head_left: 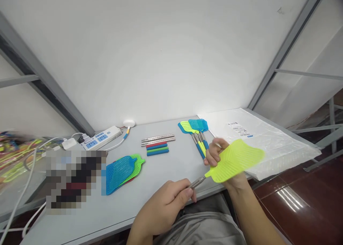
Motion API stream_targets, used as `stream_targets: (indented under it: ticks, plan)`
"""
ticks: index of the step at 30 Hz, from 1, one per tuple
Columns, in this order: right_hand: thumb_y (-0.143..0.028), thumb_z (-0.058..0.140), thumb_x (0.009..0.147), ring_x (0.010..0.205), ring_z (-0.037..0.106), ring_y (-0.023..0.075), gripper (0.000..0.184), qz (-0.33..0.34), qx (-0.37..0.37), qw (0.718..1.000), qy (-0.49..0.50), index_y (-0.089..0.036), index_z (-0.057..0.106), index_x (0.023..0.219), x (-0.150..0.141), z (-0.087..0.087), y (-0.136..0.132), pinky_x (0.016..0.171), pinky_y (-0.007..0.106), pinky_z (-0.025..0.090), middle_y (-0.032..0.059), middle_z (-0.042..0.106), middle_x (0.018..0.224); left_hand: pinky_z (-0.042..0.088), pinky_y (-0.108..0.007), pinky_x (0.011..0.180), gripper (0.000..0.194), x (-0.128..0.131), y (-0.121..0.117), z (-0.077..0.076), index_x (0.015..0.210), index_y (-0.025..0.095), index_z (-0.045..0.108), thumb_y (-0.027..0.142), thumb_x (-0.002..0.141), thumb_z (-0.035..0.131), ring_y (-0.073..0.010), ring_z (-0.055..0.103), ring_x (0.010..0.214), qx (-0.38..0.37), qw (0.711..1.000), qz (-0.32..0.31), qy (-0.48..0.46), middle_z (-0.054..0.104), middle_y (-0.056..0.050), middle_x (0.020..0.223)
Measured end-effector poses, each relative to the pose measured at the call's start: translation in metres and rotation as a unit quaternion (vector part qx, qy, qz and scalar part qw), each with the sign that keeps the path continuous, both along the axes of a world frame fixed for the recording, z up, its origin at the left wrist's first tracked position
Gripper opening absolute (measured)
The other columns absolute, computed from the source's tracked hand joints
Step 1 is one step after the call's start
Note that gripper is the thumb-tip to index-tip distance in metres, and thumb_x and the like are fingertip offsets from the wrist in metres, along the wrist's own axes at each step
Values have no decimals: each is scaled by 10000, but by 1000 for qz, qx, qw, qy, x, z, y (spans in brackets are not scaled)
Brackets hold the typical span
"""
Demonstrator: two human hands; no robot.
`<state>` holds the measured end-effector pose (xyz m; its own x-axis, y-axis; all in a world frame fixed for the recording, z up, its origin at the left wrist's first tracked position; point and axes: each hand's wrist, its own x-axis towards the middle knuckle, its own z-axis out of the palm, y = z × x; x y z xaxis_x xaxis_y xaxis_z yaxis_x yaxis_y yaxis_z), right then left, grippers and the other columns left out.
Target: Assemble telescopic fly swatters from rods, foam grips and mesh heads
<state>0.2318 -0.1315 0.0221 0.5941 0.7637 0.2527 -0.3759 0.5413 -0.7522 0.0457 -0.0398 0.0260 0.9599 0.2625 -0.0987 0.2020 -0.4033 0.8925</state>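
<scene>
A yellow fly swatter (235, 161) with a perforated head is held above the table's front edge, tilted up to the right. My left hand (168, 202) is closed around its metal rod (197, 182), thumb on top. My right hand (215, 152) is behind the swatter head, its curled fingers showing at the head's left edge; the palm and thumb are hidden. Just beyond the right hand lie several fly swatters (197, 125) with blue, yellow and teal heads and coloured grips.
Loose blue and green swatter heads (120, 171) are stacked on the left. Metal rods (158, 139) and coloured grip tubes (157, 150) lie mid-table. A power strip (100, 139) with cables stands at back left. A white plastic package (257, 130) covers the right side.
</scene>
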Motion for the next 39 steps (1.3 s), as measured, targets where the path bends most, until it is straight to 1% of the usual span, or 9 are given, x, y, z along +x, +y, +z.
stream_targets:
  ticks: [3, 11, 18, 22, 26, 29, 32, 36, 39]
  plan:
    - [-374, 896, 589, 575, 564, 135, 279, -39, -24, 999, -9, -219, 682, 682, -4, -7, 0, 539, 272, 501, -20, 593, 627, 308, -252, 581, 472, 2, 0, -6, 834, 199, 574, 514, 1027, 279, -131, 373, 585, -24, 1000, 19, -6, 361, 53, 599]
    - [-300, 807, 747, 818, 679, 193, 231, -104, -28, 994, 9, -250, 732, 960, -17, -6, -3, 807, 396, 573, 28, 737, 879, 255, -283, 570, 402, 9, -16, -4, 742, 227, 385, 480, 1038, 282, -146, 408, 590, 88, 992, 94, 10, 421, 51, 611]
    - [-326, 797, 761, 841, 688, 206, 189, -33, -98, 994, -26, -208, 759, 904, -21, -22, -6, 862, 402, 550, 55, 748, 900, 321, -276, 671, 381, 1, -11, 8, 908, 243, 550, 453, 1043, 263, -192, 574, 802, 120, 988, 85, 36, 635, 3, 817]
    - [-345, 799, 757, 908, 673, 221, 205, -5, -159, 983, -93, -198, 772, 897, -28, -31, -6, 878, 375, 520, 70, 749, 911, 307, -274, 632, 342, 3, -10, 3, 924, 243, 521, 449, 1042, 275, -201, 577, 765, 149, 984, 93, 44, 636, -6, 806]
    - [-357, 798, 761, 873, 657, 207, 207, -7, -174, 981, -82, -204, 770, 898, -40, -39, -1, 853, 353, 510, 62, 745, 904, 265, -276, 590, 306, 11, -10, -5, 895, 251, 483, 401, 1052, 268, -194, 583, 707, 188, 976, 103, 31, 652, 6, 797]
    - [-350, 811, 747, 863, 638, 191, 195, -65, -165, 982, -64, -205, 763, 867, -38, -46, 3, 847, 328, 498, 37, 727, 863, 216, -283, 565, 281, 13, -7, -10, 853, 254, 454, 383, 1046, 297, -206, 585, 675, 242, 962, 115, 57, 652, 13, 749]
    - [-350, 852, 693, 757, 606, 152, 213, -160, -156, 975, -1, -184, 749, 778, -14, -43, 2, 766, 296, 506, 14, 687, 764, 188, -284, 561, 244, 6, 3, -11, 827, 256, 431, 356, 1032, 345, -215, 590, 668, 279, 947, 125, 99, 652, 17, 734]
    - [-331, 903, 613, 666, 565, 100, 279, -289, -84, 951, 69, -165, 739, 766, 32, -20, -15, 717, 275, 532, -6, 664, 777, 212, -278, 578, 263, -7, 12, -7, 776, 246, 388, 325, 1026, 366, -198, 582, 682, 275, 948, 131, 95, 652, 31, 767]
    - [-344, 884, 650, 691, 573, 94, 261, -308, -28, 948, 71, -185, 717, 771, 46, -5, -29, 748, 293, 555, -24, 642, 814, 231, -281, 587, 272, -9, 6, -3, 764, 242, 388, 315, 1025, 370, -193, 579, 685, 275, 950, 124, 82, 646, 38, 762]
